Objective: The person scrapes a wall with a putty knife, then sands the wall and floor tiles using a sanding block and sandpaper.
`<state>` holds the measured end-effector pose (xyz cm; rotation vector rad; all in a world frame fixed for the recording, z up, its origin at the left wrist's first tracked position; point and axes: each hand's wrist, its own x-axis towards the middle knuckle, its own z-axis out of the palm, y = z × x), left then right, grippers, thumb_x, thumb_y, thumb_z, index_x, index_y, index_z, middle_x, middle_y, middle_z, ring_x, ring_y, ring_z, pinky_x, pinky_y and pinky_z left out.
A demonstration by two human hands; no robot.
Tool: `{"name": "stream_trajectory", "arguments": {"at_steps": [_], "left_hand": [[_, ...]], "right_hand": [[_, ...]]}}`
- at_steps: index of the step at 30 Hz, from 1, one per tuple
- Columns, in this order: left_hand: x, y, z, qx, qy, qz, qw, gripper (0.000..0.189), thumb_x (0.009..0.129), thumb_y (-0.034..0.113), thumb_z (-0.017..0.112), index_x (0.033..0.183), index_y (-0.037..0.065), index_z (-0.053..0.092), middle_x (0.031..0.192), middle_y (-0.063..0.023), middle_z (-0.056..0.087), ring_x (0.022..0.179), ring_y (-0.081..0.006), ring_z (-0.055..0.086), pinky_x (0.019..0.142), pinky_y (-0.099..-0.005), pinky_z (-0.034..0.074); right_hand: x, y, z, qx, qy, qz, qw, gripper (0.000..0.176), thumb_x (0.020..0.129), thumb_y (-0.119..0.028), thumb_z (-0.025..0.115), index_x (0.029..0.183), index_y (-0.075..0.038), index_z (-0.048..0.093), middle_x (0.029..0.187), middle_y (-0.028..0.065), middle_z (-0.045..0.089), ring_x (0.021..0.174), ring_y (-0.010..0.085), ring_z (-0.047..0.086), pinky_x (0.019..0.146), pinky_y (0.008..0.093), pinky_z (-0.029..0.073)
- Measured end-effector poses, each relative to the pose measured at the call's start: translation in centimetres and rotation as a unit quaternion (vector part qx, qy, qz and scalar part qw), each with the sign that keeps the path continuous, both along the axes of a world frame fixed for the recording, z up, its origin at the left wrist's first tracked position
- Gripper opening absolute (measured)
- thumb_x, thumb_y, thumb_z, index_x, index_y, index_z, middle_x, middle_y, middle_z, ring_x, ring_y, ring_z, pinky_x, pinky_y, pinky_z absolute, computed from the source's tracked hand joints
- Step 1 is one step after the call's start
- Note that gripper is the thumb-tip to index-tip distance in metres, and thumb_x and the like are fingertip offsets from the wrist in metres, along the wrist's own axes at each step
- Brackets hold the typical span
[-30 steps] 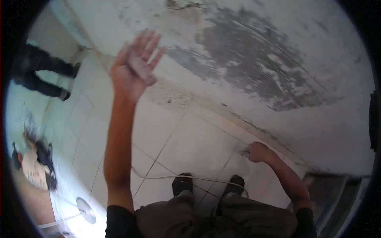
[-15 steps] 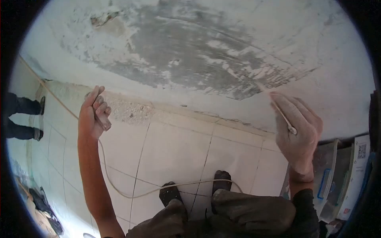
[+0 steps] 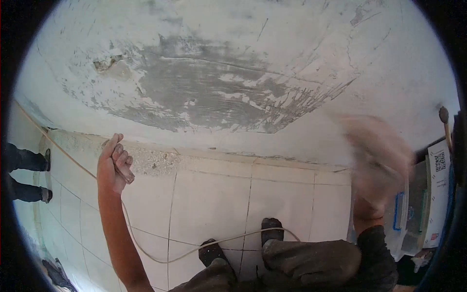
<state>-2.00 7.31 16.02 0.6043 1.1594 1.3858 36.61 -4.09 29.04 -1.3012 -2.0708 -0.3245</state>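
My left hand is held up at the left in front of the wall foot, dusty, its fingers curled. Something small may sit in them, but I cannot make it out. Dust whitens my right hand, which is smeared by motion at the right, near the wall. A thin scraper-like tool was seen edge-on in its grip a moment ago; now blur hides its shape. Up and left of that hand lies a rough grey patch of bared wall, with scratched edges and white remnants.
A pale cable curves over the tiled floor and across my feet. Plaster crumbs lie at the wall foot. Another person's legs stand at the left. Clear plastic boxes are at the right, beside a brush-like tool.
The view has shifted, showing more wall at the right. My right hand has moved off the lower right edge of the grey patch and now blurs. My left hand keeps its curled shape.
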Motion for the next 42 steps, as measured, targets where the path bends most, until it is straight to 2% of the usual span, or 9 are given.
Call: {"name": "stream_trajectory", "arguments": {"at_steps": [3,8,10,15,17,22,30,34,42], "left_hand": [[-0.2,0.2,0.1,-0.002,0.015,0.016,1.000,0.023,0.089,0.022,0.058,0.102,0.005,0.050,0.054,0.0077,0.033,0.043,-0.0023,0.033,0.046,-0.0181,0.033],[-0.1,0.1,-0.1,0.003,-0.002,-0.009,1.000,0.026,0.088,0.022,0.058,0.104,0.003,0.049,0.057,0.0073,0.032,0.045,-0.0026,0.033,0.053,-0.0208,0.034],[-0.2,0.1,-0.1,-0.004,-0.003,-0.012,1.000,0.026,0.088,0.021,0.058,0.104,0.003,0.049,0.057,0.0072,0.032,0.045,-0.0027,0.033,0.053,-0.0209,0.034],[-1.1,0.6,-0.8,-0.003,0.000,0.018,1.000,0.024,0.089,0.021,0.057,0.104,0.004,0.050,0.054,0.0079,0.033,0.044,-0.0022,0.033,0.047,-0.0193,0.034],[-0.8,0.6,-0.5,-0.006,0.006,0.011,1.000,0.023,0.089,0.021,0.057,0.103,0.004,0.050,0.055,0.0079,0.033,0.044,-0.0022,0.033,0.047,-0.0191,0.033],[-1.3,0.3,-0.9,-0.005,-0.012,-0.008,1.000,0.024,0.088,0.021,0.057,0.103,0.003,0.049,0.057,0.0070,0.031,0.046,-0.0035,0.033,0.051,-0.0207,0.034],[-0.9,0.4,-1.2,0.001,-0.005,-0.014,1.000,0.025,0.088,0.021,0.057,0.103,0.003,0.049,0.058,0.0072,0.034,0.046,-0.0028,0.034,0.051,-0.0205,0.034],[-0.7,0.6,-1.3,-0.005,-0.023,-0.006,1.000,0.022,0.088,0.020,0.058,0.102,0.005,0.050,0.055,0.0072,0.034,0.043,-0.0029,0.034,0.046,-0.0196,0.034],[-0.3,0.6,-1.6,-0.012,-0.007,-0.022,1.000,0.024,0.087,0.021,0.058,0.102,0.005,0.049,0.057,0.0074,0.034,0.046,-0.0027,0.034,0.050,-0.0209,0.034]], "right_hand": [[-0.5,-0.6,0.2,0.049,-0.042,-0.047,0.997,0.027,0.073,0.003,0.061,0.099,-0.003,0.065,0.089,0.0130,0.066,0.082,0.0276,0.064,0.072,0.0344,0.052],[-0.5,3.8,-6.3,-0.079,-0.079,0.079,0.991,0.027,0.074,0.000,0.062,0.101,-0.002,0.064,0.094,0.0128,0.066,0.084,0.0266,0.064,0.074,0.0348,0.052],[-0.6,1.4,-1.3,-0.004,-0.020,0.087,0.996,0.031,0.073,0.001,0.060,0.103,-0.003,0.063,0.096,0.0121,0.065,0.085,0.0258,0.064,0.075,0.0339,0.052],[-1.6,1.5,-1.3,-0.044,-0.039,0.049,0.997,0.031,0.067,0.008,0.061,0.097,0.002,0.063,0.096,0.0138,0.064,0.088,0.0276,0.063,0.076,0.0363,0.051],[0.5,4.6,-8.2,-0.134,-0.049,0.058,0.988,0.043,0.069,0.005,0.061,0.110,-0.009,0.062,0.096,0.0118,0.064,0.085,0.0274,0.064,0.076,0.0337,0.052],[-0.6,0.7,-0.4,0.050,-0.048,0.054,0.996,0.046,0.068,0.006,0.061,0.112,-0.009,0.060,0.097,0.0107,0.064,0.085,0.0272,0.063,0.074,0.0335,0.052],[-0.6,2.8,-6.4,-0.071,-0.129,0.050,0.988,0.031,0.069,0.005,0.063,0.099,0.000,0.064,0.094,0.0149,0.066,0.081,0.0261,0.065,0.072,0.0354,0.053],[0.6,1.2,-2.3,0.031,-0.052,0.042,0.997,0.030,0.067,0.006,0.063,0.096,0.001,0.063,0.095,0.0157,0.063,0.091,0.0305,0.062,0.074,0.0330,0.051],[-0.6,2.5,-5.2,-0.085,-0.110,0.041,0.989,0.032,0.072,0.006,0.061,0.102,-0.002,0.065,0.095,0.0134,0.067,0.082,0.0248,0.065,0.068,0.0335,0.053]]}}
